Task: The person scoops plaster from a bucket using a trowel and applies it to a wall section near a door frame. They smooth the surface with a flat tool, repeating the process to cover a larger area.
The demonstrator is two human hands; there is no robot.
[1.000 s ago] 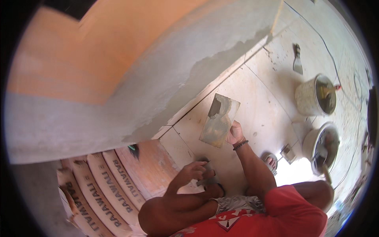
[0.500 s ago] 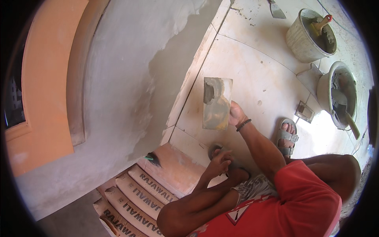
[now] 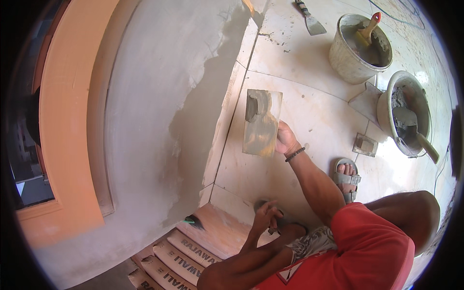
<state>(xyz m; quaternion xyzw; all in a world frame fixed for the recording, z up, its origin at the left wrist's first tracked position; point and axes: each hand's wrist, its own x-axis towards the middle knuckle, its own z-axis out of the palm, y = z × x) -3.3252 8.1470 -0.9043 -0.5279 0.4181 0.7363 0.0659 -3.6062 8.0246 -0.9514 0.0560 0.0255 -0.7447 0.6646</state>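
Note:
My right hand [image 3: 287,138] is closed on the edge side of a rectangular plastering float [image 3: 263,130], its grip hidden beneath. Wet grey mortar lies on the float's face, thickest in a lump at its upper left. The float hangs above the tiled floor, apart from the wall [image 3: 193,130], where a dark damp band of plaster runs along the lower part. My left hand [image 3: 268,215] is down by my bent leg and foot, fingers loosely bent and apart, with nothing clearly in it.
At the right stand a bucket [image 3: 345,63] with a brush [image 3: 369,30] and a basin [image 3: 385,108] holding mortar and a trowel [image 3: 426,146]. A scraper [image 3: 314,24], a small block [image 3: 365,145] and a flat plate [image 3: 363,101] lie on the tiles. Cement sacks [image 3: 181,263] are stacked lower left.
The view has shifted, bringing the scraper's handle into sight. The float stays in my right hand, tilted slightly differently. My left hand remains by my leg, one finger now straighter.

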